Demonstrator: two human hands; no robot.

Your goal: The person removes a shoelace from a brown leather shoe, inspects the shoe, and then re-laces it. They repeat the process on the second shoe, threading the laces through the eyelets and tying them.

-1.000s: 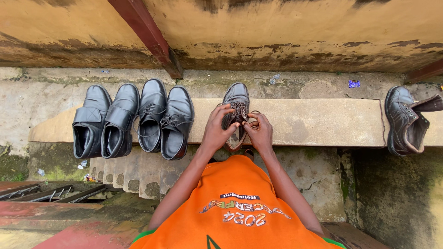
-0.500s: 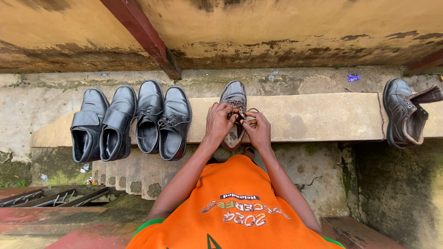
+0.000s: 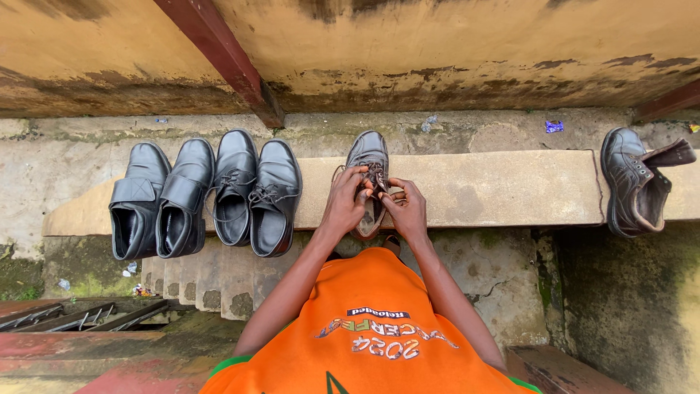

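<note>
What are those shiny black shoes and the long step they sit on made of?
The four black shoes look like polished leather: smooth, with soft glints and creases, though it could be imitation. The ledge looks like bare concrete: dull, grainy and stained.

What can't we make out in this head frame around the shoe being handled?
- Head view: rear half of the dark lace-up shoe is covered by the left hand and right hand.
- Laces and fingertip grip: too small, overlapped by fingers.
- Lone boot: insole in shadow.
</note>
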